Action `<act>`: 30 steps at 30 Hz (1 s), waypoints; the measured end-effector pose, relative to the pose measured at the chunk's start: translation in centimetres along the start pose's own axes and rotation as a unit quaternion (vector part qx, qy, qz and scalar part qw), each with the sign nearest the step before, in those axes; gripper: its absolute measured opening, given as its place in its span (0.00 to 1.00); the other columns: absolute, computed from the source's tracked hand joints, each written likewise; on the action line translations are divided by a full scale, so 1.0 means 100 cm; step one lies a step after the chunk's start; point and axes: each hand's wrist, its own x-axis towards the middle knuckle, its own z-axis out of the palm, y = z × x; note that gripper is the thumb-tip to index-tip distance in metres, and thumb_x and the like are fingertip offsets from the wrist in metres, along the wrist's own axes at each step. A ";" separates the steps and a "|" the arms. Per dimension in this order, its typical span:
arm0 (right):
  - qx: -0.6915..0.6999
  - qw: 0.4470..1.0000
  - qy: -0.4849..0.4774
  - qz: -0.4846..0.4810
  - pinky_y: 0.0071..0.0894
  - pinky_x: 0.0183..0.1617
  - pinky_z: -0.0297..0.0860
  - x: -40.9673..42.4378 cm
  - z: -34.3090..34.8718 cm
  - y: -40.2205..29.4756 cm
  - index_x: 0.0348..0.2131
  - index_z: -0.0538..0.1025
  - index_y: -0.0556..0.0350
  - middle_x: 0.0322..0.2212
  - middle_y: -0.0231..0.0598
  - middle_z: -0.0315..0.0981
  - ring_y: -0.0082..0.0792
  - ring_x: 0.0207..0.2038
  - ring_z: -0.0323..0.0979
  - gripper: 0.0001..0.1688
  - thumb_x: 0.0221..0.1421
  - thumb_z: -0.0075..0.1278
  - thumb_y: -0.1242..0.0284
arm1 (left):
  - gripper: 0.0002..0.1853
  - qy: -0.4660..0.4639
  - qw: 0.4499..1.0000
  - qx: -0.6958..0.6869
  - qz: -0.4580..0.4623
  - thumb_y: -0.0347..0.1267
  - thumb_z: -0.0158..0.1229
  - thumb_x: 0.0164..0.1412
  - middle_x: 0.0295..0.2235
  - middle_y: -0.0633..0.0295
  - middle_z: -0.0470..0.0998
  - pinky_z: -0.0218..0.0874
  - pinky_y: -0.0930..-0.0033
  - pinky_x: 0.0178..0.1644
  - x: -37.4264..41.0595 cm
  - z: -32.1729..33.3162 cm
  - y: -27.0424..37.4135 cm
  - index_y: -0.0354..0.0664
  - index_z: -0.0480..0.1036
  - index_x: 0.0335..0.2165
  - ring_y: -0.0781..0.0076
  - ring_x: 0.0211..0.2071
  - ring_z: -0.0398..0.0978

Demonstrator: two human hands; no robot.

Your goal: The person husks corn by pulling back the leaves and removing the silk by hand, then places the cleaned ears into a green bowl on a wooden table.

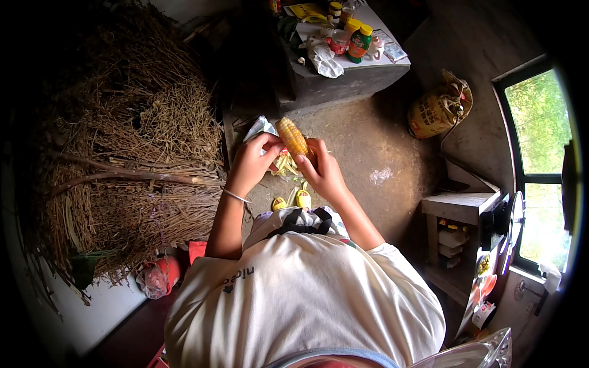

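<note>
An ear of corn (291, 136) with yellow kernels, its husk off the visible part, is gripped at its lower end in my right hand (323, 166), the thumb along its near side. My left hand (257, 158), with a pale bracelet at the wrist, is just left of the corn, thumb and fingers brought together. A silvery plastic wrapper or bag (261, 127) shows behind its fingers; whether the hand grips it cannot be made out. Below and between the hands are pale yellow corn husks (286, 164), partly hidden by the fingers.
Stacked dry brushwood (179, 115) fills the left side, a thick branch (138, 174) sticking out of it. Ahead stands a counter (349, 80) with jars and bottles. A tied sack (437, 110) leans by the right wall, near a wooden shelf unit (453, 202). My yellow sandals (303, 198) are on the concrete floor.
</note>
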 end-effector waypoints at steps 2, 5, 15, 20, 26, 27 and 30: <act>-0.060 0.998 -0.002 0.002 0.39 0.31 0.69 0.000 -0.004 -0.010 0.45 0.62 0.58 0.27 0.52 0.73 0.49 0.29 0.74 0.24 0.56 0.50 0.61 | 0.08 0.002 1.000 0.011 -0.002 0.25 0.52 0.57 0.29 0.60 0.78 0.67 0.77 0.24 0.001 0.000 -0.002 0.31 0.72 0.35 0.79 0.24 0.74; -0.115 0.993 0.010 -0.018 0.42 0.31 0.69 -0.001 -0.004 -0.011 0.44 0.62 0.58 0.28 0.53 0.73 0.52 0.28 0.74 0.25 0.55 0.50 0.60 | 0.08 0.014 1.000 0.013 -0.005 0.24 0.52 0.56 0.29 0.61 0.78 0.67 0.77 0.25 0.003 0.000 -0.006 0.31 0.72 0.35 0.79 0.24 0.74; 0.146 0.989 0.013 0.018 0.31 0.26 0.68 0.002 0.007 0.002 0.45 0.61 0.59 0.28 0.44 0.73 0.34 0.26 0.74 0.22 0.59 0.46 0.61 | 0.07 -0.004 0.996 -0.092 -0.004 0.28 0.53 0.57 0.26 0.65 0.75 0.64 0.81 0.23 0.007 0.002 -0.009 0.33 0.72 0.33 0.82 0.24 0.72; 0.373 0.917 -0.084 0.115 0.25 0.24 0.67 0.003 -0.004 -0.003 0.45 0.61 0.57 0.30 0.42 0.72 0.28 0.26 0.71 0.20 0.63 0.38 0.60 | 0.08 -0.077 0.966 -0.248 -0.015 0.30 0.50 0.57 0.30 0.64 0.74 0.64 0.81 0.23 0.006 -0.007 -0.003 0.36 0.70 0.35 0.82 0.27 0.71; 0.483 0.851 -0.144 0.144 0.24 0.23 0.68 0.004 -0.008 -0.008 0.45 0.61 0.55 0.31 0.45 0.71 0.30 0.25 0.71 0.23 0.63 0.34 0.56 | 0.05 -0.002 0.897 -0.442 0.032 0.30 0.45 0.58 0.34 0.53 0.73 0.64 0.80 0.21 0.006 -0.011 0.017 0.39 0.64 0.30 0.76 0.22 0.69; 0.500 0.839 -0.155 0.148 0.24 0.23 0.68 0.004 -0.009 -0.009 0.45 0.61 0.54 0.31 0.45 0.71 0.30 0.25 0.71 0.23 0.63 0.34 0.55 | 0.05 -0.013 0.874 -0.484 0.035 0.30 0.45 0.58 0.34 0.52 0.73 0.65 0.80 0.21 0.006 -0.014 0.018 0.39 0.63 0.29 0.76 0.22 0.69; 0.572 0.781 -0.189 0.166 0.24 0.23 0.69 0.005 -0.009 -0.007 0.46 0.61 0.54 0.30 0.45 0.71 0.30 0.25 0.71 0.25 0.62 0.33 0.53 | 0.07 -0.069 0.829 -0.550 0.069 0.33 0.42 0.60 0.23 0.60 0.70 0.58 0.79 0.18 0.011 -0.024 0.010 0.41 0.63 0.28 0.76 0.19 0.65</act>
